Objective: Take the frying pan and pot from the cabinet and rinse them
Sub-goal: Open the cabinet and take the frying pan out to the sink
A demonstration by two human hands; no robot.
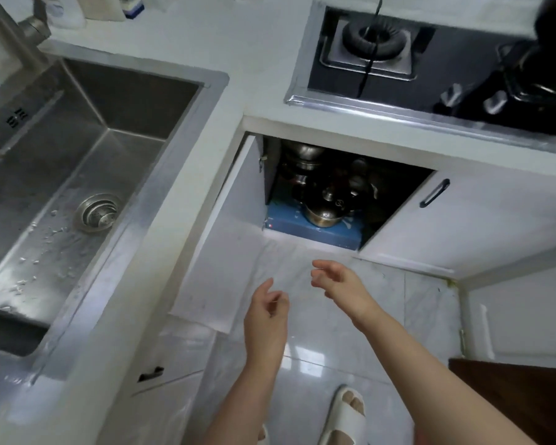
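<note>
Both my hands hang empty over the floor tiles [318,354], fingers loosely curled: my left hand [267,311] at 6 o'clock, my right hand [337,282] just beside it toward 5 o'clock. Up at 12 o'clock from them the cabinet [350,194] stands open, its door [228,239] swung out at 9 o'clock. Inside, a shiny pot [323,215] sits on a blue box [315,232] among dark stacked cookware. The sink [71,162] lies at 9 o'clock in the table [254,59], the stove [398,59] at 1 o'clock.

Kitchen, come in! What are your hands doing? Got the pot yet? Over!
Left hand and right hand open, empty, reaching toward open cabinet. Pot inside, untouched. Frying pan not made out. Nothing blocking.
</note>
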